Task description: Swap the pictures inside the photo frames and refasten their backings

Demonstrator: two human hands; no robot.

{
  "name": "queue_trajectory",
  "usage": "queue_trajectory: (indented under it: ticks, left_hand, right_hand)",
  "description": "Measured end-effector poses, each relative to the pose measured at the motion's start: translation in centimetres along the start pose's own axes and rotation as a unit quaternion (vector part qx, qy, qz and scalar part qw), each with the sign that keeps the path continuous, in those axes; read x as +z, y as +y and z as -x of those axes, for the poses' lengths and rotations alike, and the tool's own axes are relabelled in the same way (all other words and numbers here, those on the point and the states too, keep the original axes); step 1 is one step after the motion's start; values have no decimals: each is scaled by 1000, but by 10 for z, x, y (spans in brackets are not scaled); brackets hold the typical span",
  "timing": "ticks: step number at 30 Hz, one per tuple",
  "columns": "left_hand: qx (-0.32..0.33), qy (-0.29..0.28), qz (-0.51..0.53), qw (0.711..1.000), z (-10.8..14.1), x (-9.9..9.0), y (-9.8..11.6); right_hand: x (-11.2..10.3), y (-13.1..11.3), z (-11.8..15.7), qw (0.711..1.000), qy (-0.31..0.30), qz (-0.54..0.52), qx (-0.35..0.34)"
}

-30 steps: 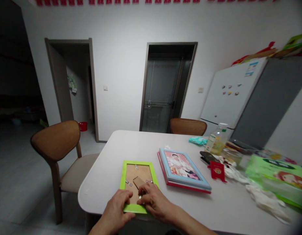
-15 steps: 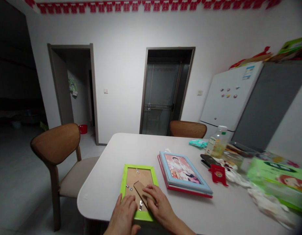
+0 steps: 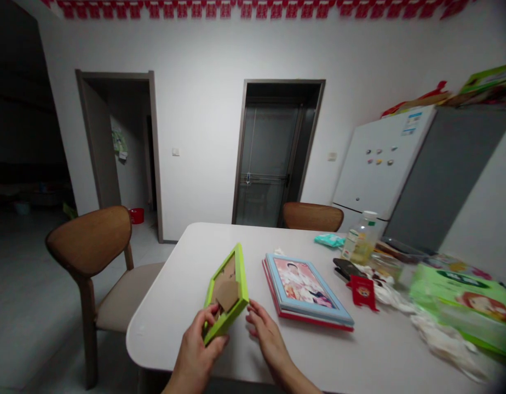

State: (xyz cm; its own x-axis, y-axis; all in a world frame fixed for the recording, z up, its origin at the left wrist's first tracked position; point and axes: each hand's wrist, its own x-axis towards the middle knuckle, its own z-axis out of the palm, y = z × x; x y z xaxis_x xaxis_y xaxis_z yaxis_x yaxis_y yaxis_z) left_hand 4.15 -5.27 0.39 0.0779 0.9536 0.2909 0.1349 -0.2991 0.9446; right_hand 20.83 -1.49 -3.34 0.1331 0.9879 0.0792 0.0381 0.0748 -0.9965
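A lime-green picture frame [image 3: 241, 276] is tilted up on its side above the table's near edge, its brown backing board facing left. My left hand [image 3: 197, 342] grips its lower left corner, thumb and fingers on either side. The frame's easel stand [image 3: 228, 294] juts out from the backing. My right hand [image 3: 269, 336] is beside the frame's right edge, fingers spread apart; whether a fingertip touches the frame is hard to tell. To the right lies a stack of frames, topped by a light-blue picture frame [image 3: 308, 284] with a portrait photo in it.
On the white table [image 3: 166, 323]'s right side are a bottle [image 3: 360, 241], a red packet [image 3: 363, 293], a dark phone-like object [image 3: 346, 268], crumpled tissues [image 3: 446, 339] and a green tissue pack [image 3: 462, 306]. Wooden chairs [image 3: 91, 241] stand at the left and far sides.
The green frame has gone from lying flat on the table to being lifted and tilted by my left hand. My right hand has come off its stand and opened at the right.
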Motion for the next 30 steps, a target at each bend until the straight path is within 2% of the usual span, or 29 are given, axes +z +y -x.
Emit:
queue_trajectory:
  ticks: [2, 4, 7, 10, 12, 15, 18, 21, 26, 30]
  left_hand:
    - [-17, 12, 106, 994, 0, 6, 1]
    - [-39, 23, 169, 985, 0, 10, -1]
    - [-62, 69, 192, 977, 1, 9, -5]
    - [-77, 122, 161, 976, -1, 2, -8]
    - [-117, 108, 156, 975, 0, -5, -10]
    - [-187, 66, 219, 955, 6, -17, -12]
    - [-207, 79, 255, 941, 10, -31, -14]
    - [-222, 57, 251, 940, 10, -39, -17]
    - [-211, 7, 292, 933, 10, -35, -18]
    - [-202, -23, 302, 931, 4, -24, -6]
  right_hand:
    - [16, 4, 5, 999, -48, 2, -16]
    - [28, 5, 9, 996, -76, 16, -44]
    - [36, 3, 11, 992, -95, 42, -68]
    - [34, 3, 12, 985, -88, 119, -86]
    - [30, 4, 11, 977, -77, 181, -78]
    - [22, 5, 10, 965, -76, 243, -57]
    - [13, 6, 7, 954, -75, 285, -57]
    - [8, 8, 5, 948, -68, 302, -68]
    - [6, 11, 2, 972, -39, 222, -58]
    - [-8, -5, -6, 992, -23, 120, -18]
